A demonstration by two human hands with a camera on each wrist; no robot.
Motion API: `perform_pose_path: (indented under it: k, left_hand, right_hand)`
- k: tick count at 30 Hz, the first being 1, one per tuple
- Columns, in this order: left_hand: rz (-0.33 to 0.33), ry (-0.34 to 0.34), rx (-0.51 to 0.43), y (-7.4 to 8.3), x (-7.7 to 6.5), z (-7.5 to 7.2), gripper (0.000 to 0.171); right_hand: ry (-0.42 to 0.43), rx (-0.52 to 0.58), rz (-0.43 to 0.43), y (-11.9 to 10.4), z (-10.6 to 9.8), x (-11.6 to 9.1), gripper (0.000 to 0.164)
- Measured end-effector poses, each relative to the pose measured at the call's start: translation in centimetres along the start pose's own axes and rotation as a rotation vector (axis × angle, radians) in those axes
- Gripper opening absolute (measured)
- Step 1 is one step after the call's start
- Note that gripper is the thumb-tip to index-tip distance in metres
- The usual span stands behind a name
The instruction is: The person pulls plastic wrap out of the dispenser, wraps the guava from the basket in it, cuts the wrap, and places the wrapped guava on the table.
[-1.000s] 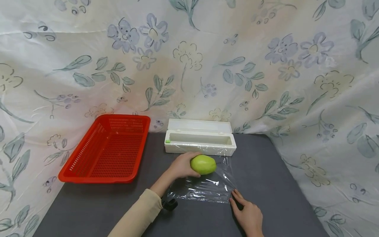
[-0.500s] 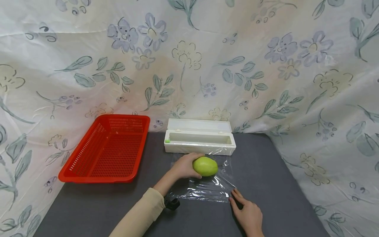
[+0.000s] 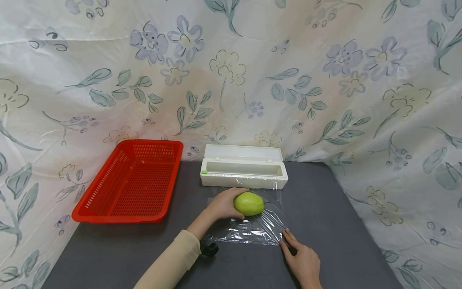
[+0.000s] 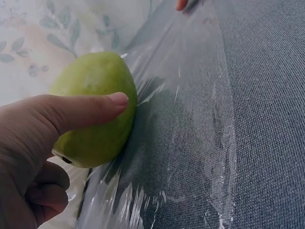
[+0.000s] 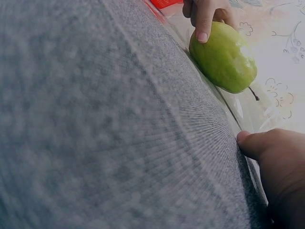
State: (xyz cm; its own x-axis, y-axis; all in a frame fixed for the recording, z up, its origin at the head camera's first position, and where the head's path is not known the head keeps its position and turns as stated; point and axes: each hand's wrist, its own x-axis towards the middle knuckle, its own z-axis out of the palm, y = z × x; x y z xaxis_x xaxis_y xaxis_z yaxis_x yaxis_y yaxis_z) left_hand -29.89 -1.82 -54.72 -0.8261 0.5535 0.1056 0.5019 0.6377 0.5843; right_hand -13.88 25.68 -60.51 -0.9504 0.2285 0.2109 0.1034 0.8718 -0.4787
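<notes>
A green pear [image 3: 249, 204] lies on its side over a sheet of clear plastic wrap [image 3: 249, 235], its dark stem pointing right. My left hand [image 3: 224, 204] grips the pear from the left, and in the left wrist view the thumb [image 4: 90, 110] lies across its skin. At the sheet's near right corner, my right hand [image 3: 302, 261] pinches the film between thumb and fingers. Taut creases fan from that corner toward the pear. The sheet runs back to a white wrap dispenser box [image 3: 243, 182], whose lid [image 3: 243, 152] stands up.
To the left sits a red plastic basket [image 3: 162, 208] with perforated walls. A small green piece [image 3: 204, 172] is on the left end of the dispenser's front edge. Grey cloth [image 3: 325, 208] covers the table, and a floral curtain [image 3: 231, 80] hangs behind it.
The pear, held in my left hand, has shifted slightly right and nearer me. Creases in the film toward my right hand have become more marked. Basket and dispenser are where they were.
</notes>
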Motion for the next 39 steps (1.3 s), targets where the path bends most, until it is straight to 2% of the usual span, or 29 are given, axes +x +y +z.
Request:
perform_pose_path:
  k: [4, 14, 18, 21, 30, 35, 39]
  left_hand:
    - [-0.013, -0.006, 0.011, 0.2, -0.1, -0.1, 0.099]
    - [-0.013, 0.007, 0.028, 0.1, -0.6, 0.3, 0.102]
    - [-0.016, 0.012, 0.018, 0.2, -0.8, 0.3, 0.102]
    - [-0.024, 0.016, 0.016, 0.2, -0.9, 0.4, 0.101]
    - [-0.029, 0.056, 0.01, -0.2, -1.5, 0.1, 0.105]
    - [-0.046, 0.109, -0.003, -0.4, -2.7, -0.9, 0.105]
    - [-0.073, 0.153, -0.01, -0.7, -4.2, -1.8, 0.104]
  right_hand:
    - [0.033, 0.026, -0.019, 0.0, 0.1, -0.1, 0.041]
    - [0.212, 0.092, -0.118, 0.5, 0.5, -0.1, 0.038]
    - [0.25, 0.102, -0.15, 0.6, 0.6, -0.1, 0.037]
    - [0.227, 0.101, -0.145, 0.6, 0.6, -0.1, 0.035]
    - [0.09, 0.076, -0.067, 0.2, 0.4, -0.1, 0.029]
    - [0.073, 0.072, -0.058, 0.3, 0.4, -0.1, 0.03]
    - [0.072, 0.075, -0.056, 0.4, 0.4, 0.0, 0.03]
